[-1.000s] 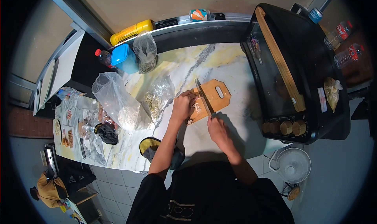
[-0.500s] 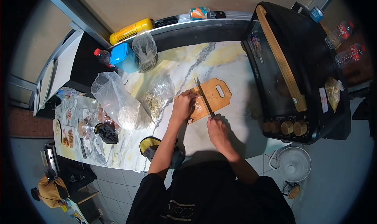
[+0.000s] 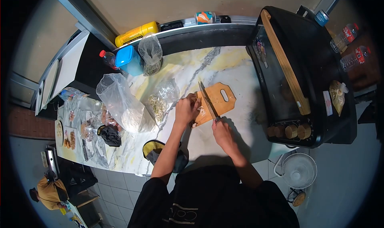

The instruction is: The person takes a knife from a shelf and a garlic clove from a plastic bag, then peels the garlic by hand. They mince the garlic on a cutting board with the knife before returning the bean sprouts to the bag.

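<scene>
Wooden and light brown, the cutting board (image 3: pixel 214 101) lies on the marble table (image 3: pixel 236 68), and small pale pieces of food (image 3: pixel 199 110) are being cut on it; this looks like the middle of the slicing. The knife (image 3: pixel 208 100) is held in the right hand (image 3: pixel 222 133), with the fingers closed tight around the handle; the food is pressed down by the left hand (image 3: pixel 186 109), with its fingers curled together on top. The knife's long side runs from the handle near the body to the tip far away, and the tip is pointed up and a little to the left. For the next cut, it seems the blade must be kept close beside the left fingers but not touching them.
</scene>
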### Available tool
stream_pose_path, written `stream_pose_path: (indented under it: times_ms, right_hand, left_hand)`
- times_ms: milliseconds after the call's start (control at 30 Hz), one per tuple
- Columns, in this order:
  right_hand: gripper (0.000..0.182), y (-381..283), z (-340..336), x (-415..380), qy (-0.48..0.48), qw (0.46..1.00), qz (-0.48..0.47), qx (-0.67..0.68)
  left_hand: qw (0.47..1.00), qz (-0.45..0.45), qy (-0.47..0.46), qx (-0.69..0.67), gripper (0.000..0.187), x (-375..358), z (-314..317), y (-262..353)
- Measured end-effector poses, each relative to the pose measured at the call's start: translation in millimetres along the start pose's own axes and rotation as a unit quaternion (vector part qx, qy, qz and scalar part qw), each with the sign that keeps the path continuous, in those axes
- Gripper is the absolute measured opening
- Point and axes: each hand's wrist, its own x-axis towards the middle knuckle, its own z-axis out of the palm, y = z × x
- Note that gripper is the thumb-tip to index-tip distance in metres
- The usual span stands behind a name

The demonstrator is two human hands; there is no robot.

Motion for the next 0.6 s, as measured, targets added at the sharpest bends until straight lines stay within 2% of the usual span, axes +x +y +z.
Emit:
stream_pose_path:
  times_ms: [133,200,233,267,333,433,600]
  right_hand:
    - [0.034,3,2,1,-0.006,1.0,0.007,0.009]
    - [0.034,1,-2,0,-0.01,1.0,0.01,0.015]
    - [0.034,0,-4,0,-0.01,1.0,0.011,0.016]
    - [0.034,-1,-6,0,-0.017,0.999,0.012,0.03]
    - [0.034,0,-7,1,-0.025,0.999,0.013,0.044]
    - [0.034,-1,-8,3,-0.036,0.997,0.022,0.058]
    - [0.034,-4,-12,1,-0.023,0.998,0.024,0.054]
  left_hand:
    - [0.999,-0.01,0.017,-0.05,0.022,5,2,-9]
    - [0.997,0.04,0.053,-0.025,0.015,7,-6,-13]
    - [0.998,0.067,0.004,-0.016,0.017,4,-17,-10]
    - [0.998,0.067,0.004,-0.015,0.017,6,-19,-13]
    - [0.98,0.194,-0.007,-0.029,0.019,9,-21,-17]
    - [0.98,0.19,-0.056,-0.006,0.022,11,-19,-19]
    - [0.987,0.154,-0.047,0.003,0.016,12,-12,-18]
